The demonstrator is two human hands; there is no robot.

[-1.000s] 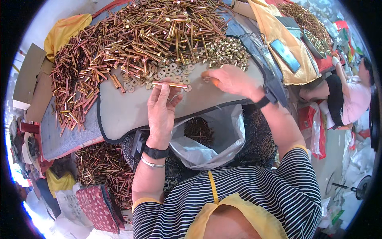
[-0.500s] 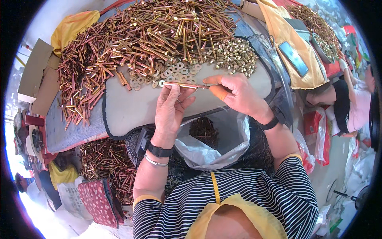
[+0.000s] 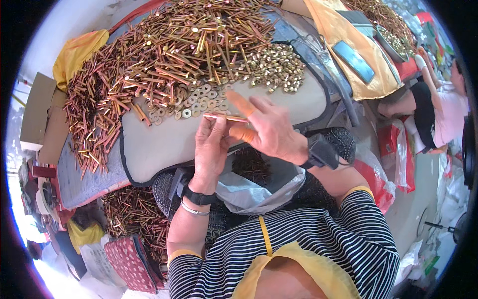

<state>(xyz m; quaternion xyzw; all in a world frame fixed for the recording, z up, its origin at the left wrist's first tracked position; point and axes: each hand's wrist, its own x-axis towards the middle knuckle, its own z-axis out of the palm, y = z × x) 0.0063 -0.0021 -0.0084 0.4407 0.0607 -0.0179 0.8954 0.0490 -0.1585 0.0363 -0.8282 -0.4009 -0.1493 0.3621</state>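
My left hand (image 3: 211, 144) is closed around a long copper-coloured bolt (image 3: 219, 117), holding it level above the grey mat (image 3: 164, 144). Orange finger covers sit on the thumb and forefinger of my right hand (image 3: 276, 130). Those two fingers are spread apart around the bolt's right end, slightly blurred, and I see nothing held in them. Just beyond the hands lie flat round washers (image 3: 203, 97). To their right is a heap of small brass-coloured nuts (image 3: 276, 67). A great pile of similar bolts (image 3: 164, 55) covers the far side of the table.
On my lap an open whitish plastic bag (image 3: 249, 197) has bolts inside. More bolts (image 3: 134, 214) lie low on the left, beside a red patterned cushion (image 3: 132, 261). A phone (image 3: 353, 61) rests on orange cloth at the right. Another person (image 3: 445, 107) sits farther right.
My right hand has opened from its pinch at the bolt's end and shifted left and nearer my left hand. The left hand keeps the bolt. The whole view has shifted a little.
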